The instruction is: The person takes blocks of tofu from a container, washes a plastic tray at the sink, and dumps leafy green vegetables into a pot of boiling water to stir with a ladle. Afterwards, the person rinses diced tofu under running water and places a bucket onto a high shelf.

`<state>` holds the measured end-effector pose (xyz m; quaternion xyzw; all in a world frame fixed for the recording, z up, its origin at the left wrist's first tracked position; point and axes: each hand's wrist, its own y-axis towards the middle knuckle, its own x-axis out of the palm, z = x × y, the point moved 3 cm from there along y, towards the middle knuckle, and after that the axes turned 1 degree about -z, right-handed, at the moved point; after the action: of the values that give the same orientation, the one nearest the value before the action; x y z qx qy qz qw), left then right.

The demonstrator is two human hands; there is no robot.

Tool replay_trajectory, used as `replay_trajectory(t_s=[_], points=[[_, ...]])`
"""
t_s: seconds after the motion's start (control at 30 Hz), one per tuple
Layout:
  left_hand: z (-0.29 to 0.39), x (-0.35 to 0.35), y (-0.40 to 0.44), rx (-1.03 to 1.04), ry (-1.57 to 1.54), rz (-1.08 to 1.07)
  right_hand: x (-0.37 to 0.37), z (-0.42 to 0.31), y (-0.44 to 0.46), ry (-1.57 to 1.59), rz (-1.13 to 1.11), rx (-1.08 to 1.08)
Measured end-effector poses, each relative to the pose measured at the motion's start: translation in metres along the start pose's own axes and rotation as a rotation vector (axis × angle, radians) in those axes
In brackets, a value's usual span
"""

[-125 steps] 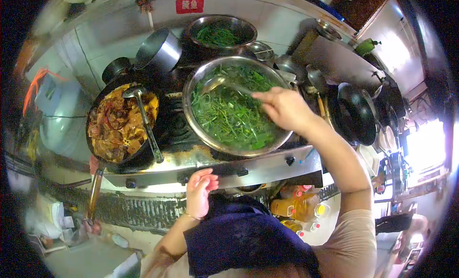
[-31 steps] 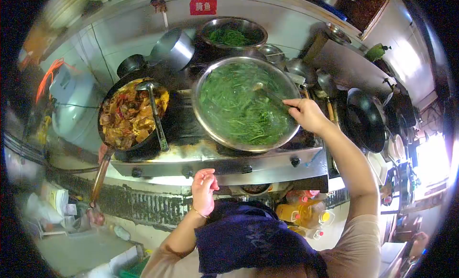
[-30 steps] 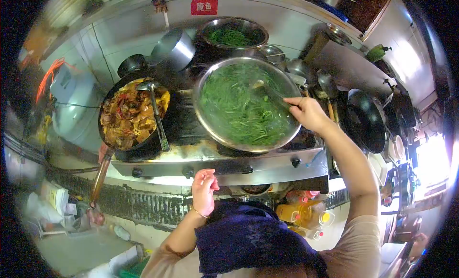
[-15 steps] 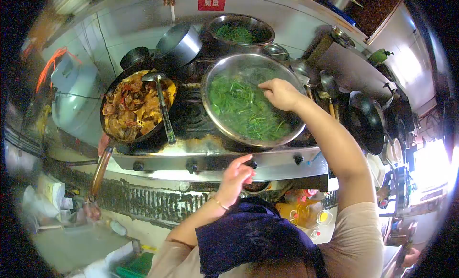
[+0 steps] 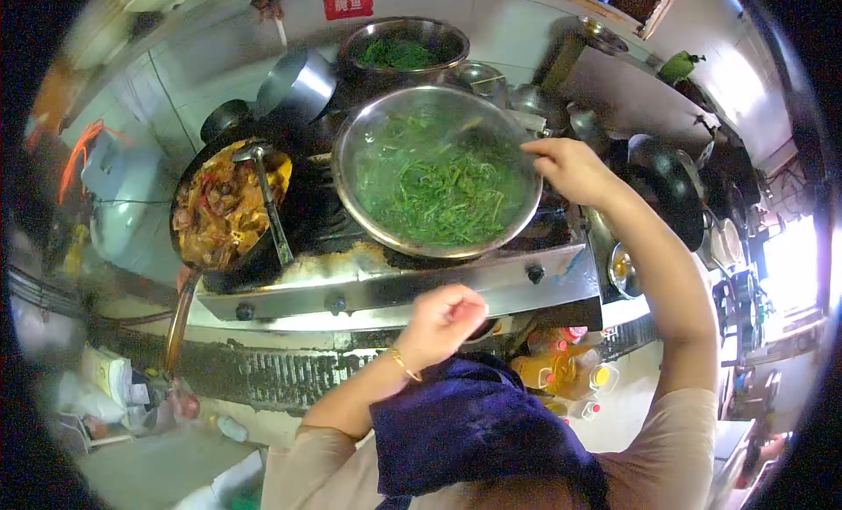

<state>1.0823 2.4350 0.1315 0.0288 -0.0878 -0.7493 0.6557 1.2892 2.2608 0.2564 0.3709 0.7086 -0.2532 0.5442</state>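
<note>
Red sign: top of the frame, we've got a red sign (image 5: pixel 348 3) with two white characters; the second reads 鱼, the first is too blurred for us.
Oil jugs: yellow oil jugs (image 5: pixel 570 365) at lower right of centre, and no label we can read.
Steel basin: dead centre, the steel basin (image 5: pixel 533 199), leafy greens (image 5: pixel 452 199) in cloudy, steamy liquid.
Right hand: our right hand (image 5: pixel 574 172) is at the basin's right rim, fingers pinched narrow on a blurred ladle (image 5: pixel 474 124).
Left hand: our left hand (image 5: pixel 447 317) curls before the stove front (image 5: pixel 386 291); whether it holds anything, we can't tell.
Left-side crowding: a wok (image 5: pixel 189 164) of brown stew (image 5: pixel 224 203), a second ladle (image 5: pixel 274 213) jutting over its edge.
Behind: another basin (image 5: pixel 452 41), top centre, blocks the back.
Right: a black wok (image 5: pixel 671 190), partly behind our forearm.
</note>
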Motion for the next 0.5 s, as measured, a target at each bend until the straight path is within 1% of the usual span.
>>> replay_trajectory(t_s=[0.07,0.13,0.17,0.2,0.27,0.33,0.37,0.4,0.5], points=[[0.019,-0.029,-0.002,0.128,0.061,0.162,-0.006,0.014,-0.007,-0.056,0.184,-0.065],[0.049,-0.061,0.001,0.215,0.100,0.323,-0.021,-0.005,-0.019,0.222,0.063,0.154],[0.061,-0.080,0.005,0.292,0.274,0.377,-0.027,-0.016,-0.023,0.360,-0.001,0.267],[0.072,-0.097,0.009,0.368,0.450,0.425,-0.026,-0.027,-0.022,0.357,-0.064,0.282],[0.095,-0.118,0.019,0.430,0.560,0.457,-0.019,-0.045,-0.020,0.354,-0.182,0.315],[0.119,-0.123,0.026,0.503,0.765,0.434,0.004,-0.047,-0.011,0.303,-0.275,0.249],[0.124,-0.126,0.027,0.528,0.811,0.414,0.015,-0.048,-0.007,0.280,-0.320,0.214],[0.127,-0.129,0.029,0.521,0.842,0.416,0.026,-0.043,-0.001,0.353,-0.428,0.297],[0.134,-0.138,0.031,0.483,0.949,0.421,0.037,-0.030,0.010,0.584,-0.577,0.403]])
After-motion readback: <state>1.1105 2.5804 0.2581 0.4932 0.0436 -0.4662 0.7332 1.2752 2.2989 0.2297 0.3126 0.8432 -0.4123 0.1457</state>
